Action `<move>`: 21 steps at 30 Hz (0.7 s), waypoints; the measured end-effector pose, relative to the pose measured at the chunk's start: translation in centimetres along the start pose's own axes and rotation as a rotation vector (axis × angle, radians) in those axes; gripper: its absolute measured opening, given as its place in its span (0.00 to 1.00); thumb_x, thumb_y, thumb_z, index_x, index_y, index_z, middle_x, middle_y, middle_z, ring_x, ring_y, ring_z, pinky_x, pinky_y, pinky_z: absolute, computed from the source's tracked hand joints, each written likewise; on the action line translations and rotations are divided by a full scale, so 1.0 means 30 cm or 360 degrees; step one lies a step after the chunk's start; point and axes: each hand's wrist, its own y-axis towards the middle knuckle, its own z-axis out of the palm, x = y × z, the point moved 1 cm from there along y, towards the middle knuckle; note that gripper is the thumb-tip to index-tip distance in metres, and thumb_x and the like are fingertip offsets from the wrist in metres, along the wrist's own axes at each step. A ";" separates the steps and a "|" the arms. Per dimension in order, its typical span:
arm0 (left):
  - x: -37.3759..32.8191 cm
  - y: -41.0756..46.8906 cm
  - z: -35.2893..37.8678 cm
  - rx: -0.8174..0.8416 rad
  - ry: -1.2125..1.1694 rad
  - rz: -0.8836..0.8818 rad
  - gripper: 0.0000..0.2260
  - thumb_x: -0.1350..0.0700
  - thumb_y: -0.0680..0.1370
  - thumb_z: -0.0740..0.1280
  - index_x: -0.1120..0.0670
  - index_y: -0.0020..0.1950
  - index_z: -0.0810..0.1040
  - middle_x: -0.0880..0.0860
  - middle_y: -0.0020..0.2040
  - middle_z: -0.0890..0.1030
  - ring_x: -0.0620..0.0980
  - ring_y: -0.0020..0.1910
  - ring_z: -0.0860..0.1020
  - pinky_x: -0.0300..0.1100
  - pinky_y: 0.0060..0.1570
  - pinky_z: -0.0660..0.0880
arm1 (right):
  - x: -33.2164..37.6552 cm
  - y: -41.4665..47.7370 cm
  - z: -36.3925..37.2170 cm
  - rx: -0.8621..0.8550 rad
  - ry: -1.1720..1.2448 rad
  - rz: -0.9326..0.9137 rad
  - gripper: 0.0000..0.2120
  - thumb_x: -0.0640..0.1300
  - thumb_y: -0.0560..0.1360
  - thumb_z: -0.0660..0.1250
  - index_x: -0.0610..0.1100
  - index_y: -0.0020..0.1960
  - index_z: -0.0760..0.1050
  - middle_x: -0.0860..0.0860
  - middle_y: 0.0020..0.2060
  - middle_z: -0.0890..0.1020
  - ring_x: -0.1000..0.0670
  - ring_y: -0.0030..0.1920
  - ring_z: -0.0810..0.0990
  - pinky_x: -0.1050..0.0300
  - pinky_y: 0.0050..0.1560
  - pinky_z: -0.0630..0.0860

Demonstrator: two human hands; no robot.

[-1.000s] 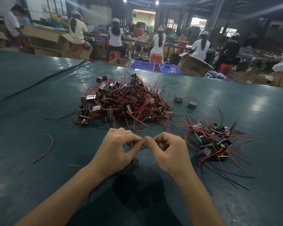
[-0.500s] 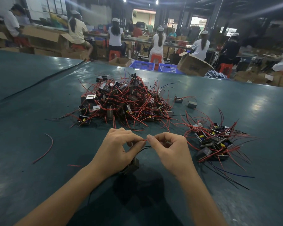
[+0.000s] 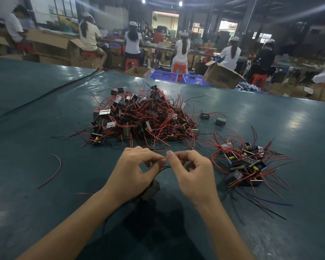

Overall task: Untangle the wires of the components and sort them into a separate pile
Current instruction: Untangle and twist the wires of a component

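Note:
A big tangled heap of small block components with red and black wires lies in the middle of the dark green table. A smaller pile of the same components sits to the right. My left hand and my right hand meet in front of the big heap, fingertips nearly touching. Both pinch a short red wire end between thumb and forefinger. One dark component hangs below my left hand, and its black wires run up between the hands.
A loose red wire lies at the left, and a short red scrap near my left forearm. Two single components lie beyond the piles. Past the table's far edge are cardboard boxes, blue crates and seated people.
The red wire end now shows between my fingertips, where a second ago only black wire was seen. Both hands stay almost in the same place.

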 end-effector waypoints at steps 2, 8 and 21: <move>0.000 0.000 0.000 0.0009 -0.0008 0.0005 0.04 0.51 0.74 0.70 0.49 0.44 0.85 0.41 0.36 0.81 0.40 0.38 0.76 0.48 0.48 0.71 | -0.005 0.002 0.004 -0.0011 -0.0024 -0.0043 0.09 0.47 0.73 0.74 0.54 0.35 0.79 0.55 0.29 0.77 0.58 0.29 0.72 0.69 0.32 0.66; 0.003 -0.001 0.005 0.0024 -0.0104 -0.0030 0.05 0.52 0.74 0.70 0.46 0.48 0.84 0.41 0.39 0.82 0.44 0.40 0.79 0.46 0.47 0.73 | -0.006 0.005 0.000 -0.0026 0.0136 0.0032 0.11 0.42 0.74 0.72 0.50 0.34 0.78 0.58 0.27 0.75 0.59 0.26 0.70 0.71 0.30 0.65; 0.034 -0.002 0.018 0.0192 -0.0173 -0.0102 0.07 0.56 0.75 0.73 0.49 0.52 0.83 0.40 0.43 0.83 0.42 0.45 0.81 0.27 0.46 0.69 | 0.009 0.012 -0.030 -0.0142 0.0121 -0.0008 0.09 0.46 0.74 0.73 0.52 0.35 0.79 0.62 0.24 0.74 0.57 0.24 0.68 0.70 0.28 0.64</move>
